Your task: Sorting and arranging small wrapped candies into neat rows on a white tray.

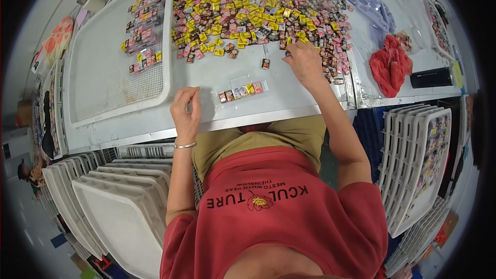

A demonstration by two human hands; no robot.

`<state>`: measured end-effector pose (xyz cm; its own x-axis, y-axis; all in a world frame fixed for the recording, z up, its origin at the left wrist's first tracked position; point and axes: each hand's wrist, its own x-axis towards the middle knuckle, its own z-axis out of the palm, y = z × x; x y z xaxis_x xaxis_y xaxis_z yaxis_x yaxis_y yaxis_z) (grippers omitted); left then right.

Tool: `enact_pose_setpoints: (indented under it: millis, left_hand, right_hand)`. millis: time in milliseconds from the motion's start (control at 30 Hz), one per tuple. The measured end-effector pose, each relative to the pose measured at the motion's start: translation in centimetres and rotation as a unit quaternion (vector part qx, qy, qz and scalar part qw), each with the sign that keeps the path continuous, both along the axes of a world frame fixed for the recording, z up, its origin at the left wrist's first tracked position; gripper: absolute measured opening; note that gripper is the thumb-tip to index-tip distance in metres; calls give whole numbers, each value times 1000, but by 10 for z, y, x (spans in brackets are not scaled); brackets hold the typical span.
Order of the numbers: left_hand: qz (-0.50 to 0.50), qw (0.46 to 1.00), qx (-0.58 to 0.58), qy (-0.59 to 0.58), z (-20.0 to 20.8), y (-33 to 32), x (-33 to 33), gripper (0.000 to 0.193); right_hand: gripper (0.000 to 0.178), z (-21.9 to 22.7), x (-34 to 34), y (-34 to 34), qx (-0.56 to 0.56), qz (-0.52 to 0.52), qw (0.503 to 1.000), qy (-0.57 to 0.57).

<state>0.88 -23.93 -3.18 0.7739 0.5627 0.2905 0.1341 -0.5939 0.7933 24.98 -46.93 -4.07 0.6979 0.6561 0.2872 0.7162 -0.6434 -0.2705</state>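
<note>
On the white table in front of me lies a clear plastic tray [217, 99] holding a row of small wrapped pieces [241, 92], brown, white, yellow and pink. My left hand [186, 113] rests by the table edge, left of this tray. Its fingers curl loosely, thumb apart from the forefinger, with nothing seen in them. At the near edge of a wide pile of such pieces [253, 15] is my right hand [306, 63], thumb and fingers bent around a spot there. Whatever they grip is hidden. A single brown piece [265, 64] lies between pile and tray.
A large white mesh tray [103, 82] stands at left, with rows of packed pieces [142, 36] along its right side. At right are a red cloth [390, 67], a black cylinder [432, 78] and purple plastic parts [364, 0]. White racks [119, 212] are stacked below the table.
</note>
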Motion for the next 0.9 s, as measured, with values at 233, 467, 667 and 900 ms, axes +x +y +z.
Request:
enact_pose_setpoints:
  millis: [233, 467, 667, 900]
  left_hand:
    - [-146, 976, 158, -43, -1, -58, 31, 31]
    - [-270, 942, 200, 20, -11, -79, 37, 53]
    - [-258, 940, 217, 44, -8, -82, 38, 54]
    - [-245, 946, 209, 23, -12, -80, 36, 48]
  right_hand:
    - [12, -1, -14, -3, 87, 25, 994, 62]
    - [18, -25, -40, 1, 342, 53, 838, 421]
    - [13, -14, -76, 14, 282, 63, 927, 238]
    - [18, 1, -70, 1, 187, 151, 943, 231]
